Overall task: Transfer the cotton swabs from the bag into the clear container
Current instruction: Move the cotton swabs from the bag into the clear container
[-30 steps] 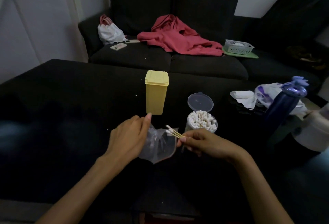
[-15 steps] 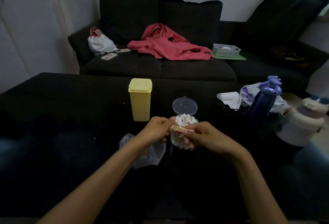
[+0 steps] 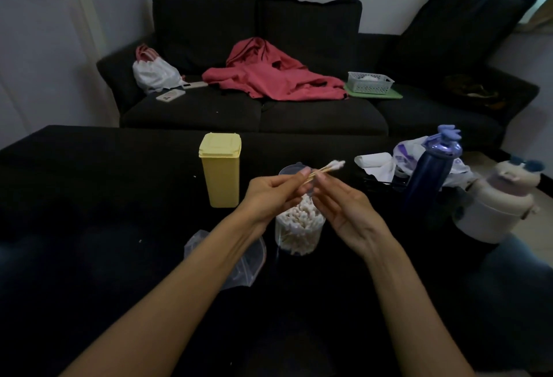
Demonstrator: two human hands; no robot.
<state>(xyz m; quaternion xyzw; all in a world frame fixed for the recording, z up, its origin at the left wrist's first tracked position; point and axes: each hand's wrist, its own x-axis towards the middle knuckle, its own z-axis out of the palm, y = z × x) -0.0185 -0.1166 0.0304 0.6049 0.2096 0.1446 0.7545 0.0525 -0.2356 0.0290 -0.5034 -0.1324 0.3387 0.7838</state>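
Cotton swabs (image 3: 327,168), small bundle, wooden sticks: lying slantwise above the clear container (image 3: 300,228), long axis running from 8 o'clock at the stick ends to 2 o'clock at the white tips. Left hand (image 3: 270,195) is pinching the lower stick ends between thumb and fingertips; right hand (image 3: 344,212) is meeting the same bundle from the 4 o'clock side, fingers extended and lightly closing on the sticks. Both hands are hovering directly over the container mouth, the left slightly nearer the rim. Container: standing upright on the dark table (image 3: 89,197), already packed with swabs standing on end, hinged lid (image 3: 291,170) open at 12 o'clock. Judgement: bundle needs tipping upright, tips up, then lowering straight down at 6 o'clock. Plastic bag (image 3: 239,269): lying slack at 7 o'clock of the container, partly under the left forearm, contents unclear. Yellow lidded box (image 3: 220,170): standing at 10 o'clock.
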